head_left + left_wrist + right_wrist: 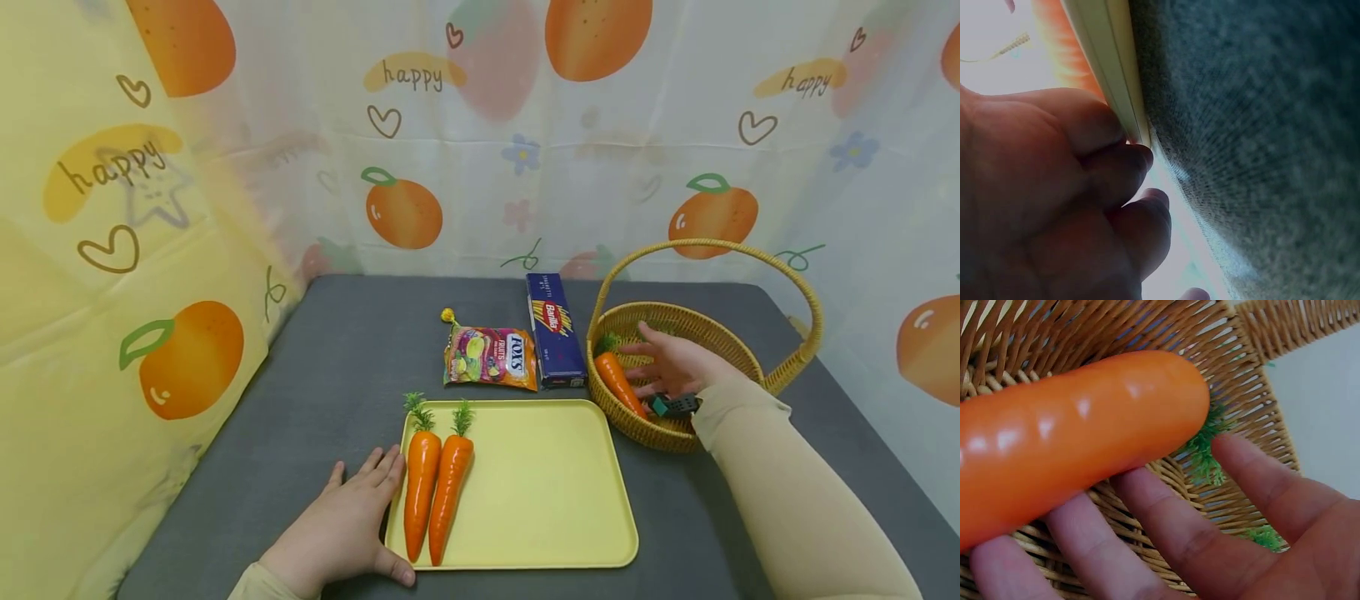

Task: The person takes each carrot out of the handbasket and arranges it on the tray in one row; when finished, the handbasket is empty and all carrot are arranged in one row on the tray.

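Orange and glossy, a carrot [619,385] leans inside the wicker basket [656,437] along its 9 o'clock side, leafy top toward 11 o'clock. The person's right hand [678,362] reaches in from 4 o'clock, its fingers spread and fairly straight; the right wrist view shows fingertips against the carrot's underside and another finger just beside its green leaves, without curling round it. The basket's arched handle [703,242] stands upright. From the middle of the yellow tray [547,483], the basket sits at 2 o'clock. Two more carrots [452,492] lie side by side on the tray at 9 o'clock, leaves toward 12. Beyond them, the left hand [345,525] touches the tray's 9 o'clock rim, its fingers slightly fanned and thumb held well apart. Off the tray, a sweets bag [487,358] lies at 12 o'clock and a blue Barilla box [557,333] at 1, all on the dark grey table [322,375].
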`<state>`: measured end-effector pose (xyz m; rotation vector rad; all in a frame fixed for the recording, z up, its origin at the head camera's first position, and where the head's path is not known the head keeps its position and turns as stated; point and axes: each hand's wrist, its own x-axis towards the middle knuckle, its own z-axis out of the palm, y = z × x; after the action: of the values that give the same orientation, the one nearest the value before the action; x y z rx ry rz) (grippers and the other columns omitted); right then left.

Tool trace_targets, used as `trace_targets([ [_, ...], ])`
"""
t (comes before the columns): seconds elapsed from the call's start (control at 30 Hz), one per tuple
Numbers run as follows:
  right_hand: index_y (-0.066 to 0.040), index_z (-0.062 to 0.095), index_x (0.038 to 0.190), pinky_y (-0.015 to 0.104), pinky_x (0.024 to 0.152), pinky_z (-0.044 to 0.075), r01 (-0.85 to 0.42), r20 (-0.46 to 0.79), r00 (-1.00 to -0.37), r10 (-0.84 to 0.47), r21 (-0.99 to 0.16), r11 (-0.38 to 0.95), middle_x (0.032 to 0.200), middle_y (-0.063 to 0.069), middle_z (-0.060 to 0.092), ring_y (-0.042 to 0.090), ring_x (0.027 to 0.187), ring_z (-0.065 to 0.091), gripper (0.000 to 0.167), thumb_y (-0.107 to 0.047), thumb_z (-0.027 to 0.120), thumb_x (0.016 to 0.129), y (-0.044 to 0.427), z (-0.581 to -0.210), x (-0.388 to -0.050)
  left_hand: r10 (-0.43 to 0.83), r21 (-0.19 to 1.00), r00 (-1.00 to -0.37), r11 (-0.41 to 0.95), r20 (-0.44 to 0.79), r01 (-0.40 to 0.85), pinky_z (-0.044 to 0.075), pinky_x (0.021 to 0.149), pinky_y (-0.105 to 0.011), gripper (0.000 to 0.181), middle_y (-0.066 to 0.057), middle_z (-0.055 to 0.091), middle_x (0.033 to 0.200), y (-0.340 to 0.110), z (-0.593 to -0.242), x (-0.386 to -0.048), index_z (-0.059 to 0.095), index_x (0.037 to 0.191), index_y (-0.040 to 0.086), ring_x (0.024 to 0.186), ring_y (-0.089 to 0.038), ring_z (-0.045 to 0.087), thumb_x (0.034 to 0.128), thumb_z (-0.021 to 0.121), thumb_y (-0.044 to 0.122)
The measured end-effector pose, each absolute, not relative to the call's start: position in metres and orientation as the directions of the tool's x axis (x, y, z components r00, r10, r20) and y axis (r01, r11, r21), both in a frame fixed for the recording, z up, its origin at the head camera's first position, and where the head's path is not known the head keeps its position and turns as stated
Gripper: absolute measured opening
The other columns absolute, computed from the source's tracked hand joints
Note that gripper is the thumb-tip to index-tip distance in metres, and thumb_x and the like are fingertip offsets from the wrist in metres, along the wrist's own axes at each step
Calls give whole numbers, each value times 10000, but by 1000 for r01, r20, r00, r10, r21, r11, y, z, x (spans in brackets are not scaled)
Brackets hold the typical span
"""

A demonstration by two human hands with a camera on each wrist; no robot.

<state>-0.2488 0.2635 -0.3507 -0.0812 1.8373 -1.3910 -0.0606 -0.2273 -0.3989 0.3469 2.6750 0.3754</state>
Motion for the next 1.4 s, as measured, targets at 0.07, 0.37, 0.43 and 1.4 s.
trace_targets([
  [0.07,-77,-43,1778,727,1212,360,392,-559,-667,-493,-826,406,1789,387,53,618,1613,263,863,-649,121,1153,262,-353,-250,296,308,-883,933,-365,186,149,1223,-875,1580,-195,311,1801,-227,-398,-61,329,1728,6,1680,-452,267,535,903,868],
  [0.37,-11,-25,1762,619,1237,426,368,-554,-662,-505,-827,425,1582,257,505,453,1476,575,746,-199,425,1197,258,-357,-255,301,307,-884,932,-358,193,160,1220,-876,1578,-194,316,1799,-227,-397,-60,339,1723,2,1679,-450,268,532,895,875],
  [0.43,-1,-12,1756,497,1159,510,369,-552,-667,-500,-828,421,1401,88,619,274,1313,707,776,-143,481,1175,258,-357,-256,299,306,-884,933,-360,191,161,1223,-873,1579,-192,316,1800,-227,-398,-60,338,1724,3,1680,-448,266,532,895,875],
  [1.4,-37,-22,1726,382,830,626,372,-451,-741,-497,-892,255,1177,72,657,163,878,732,896,106,563,1062,248,-360,-247,296,333,-890,926,-347,179,138,1217,-884,1587,-186,298,1808,-227,-398,-59,334,1726,6,1681,-446,266,513,924,843],
])
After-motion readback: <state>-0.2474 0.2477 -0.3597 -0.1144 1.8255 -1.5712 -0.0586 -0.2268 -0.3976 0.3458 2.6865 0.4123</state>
